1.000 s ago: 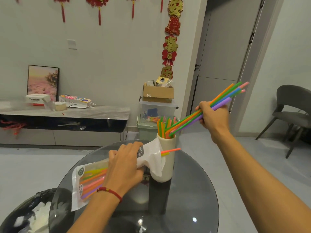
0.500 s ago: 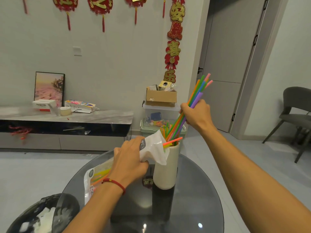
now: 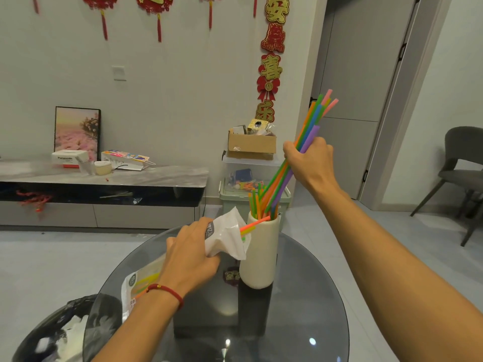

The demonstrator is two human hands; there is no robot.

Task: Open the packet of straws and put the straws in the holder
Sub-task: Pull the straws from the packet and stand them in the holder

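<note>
A tall cream holder (image 3: pixel 260 254) stands on the round dark glass table (image 3: pixel 308 296), with several coloured straws upright in it. My right hand (image 3: pixel 309 160) is shut on a bundle of straws (image 3: pixel 311 121); the bundle leans steeply and its lower ends sit inside the holder's mouth. My left hand (image 3: pixel 192 257) grips the white straw packet (image 3: pixel 227 237) just left of the holder. The packet's torn end points at the holder, and a pink and a yellow straw stick out of it. More straws show through the packet below my wrist.
A black bin (image 3: pixel 52 333) with white waste stands at the lower left beside the table. Behind the table are a low TV cabinet (image 3: pixel 104 178), stacked storage boxes (image 3: pixel 251 178) and a grey chair (image 3: pixel 462 163) at the right.
My right hand has swung the straw bundle from a flat slant to a steep one and brought its lower ends down into the holder. The left hand keeps hold of the packet.
</note>
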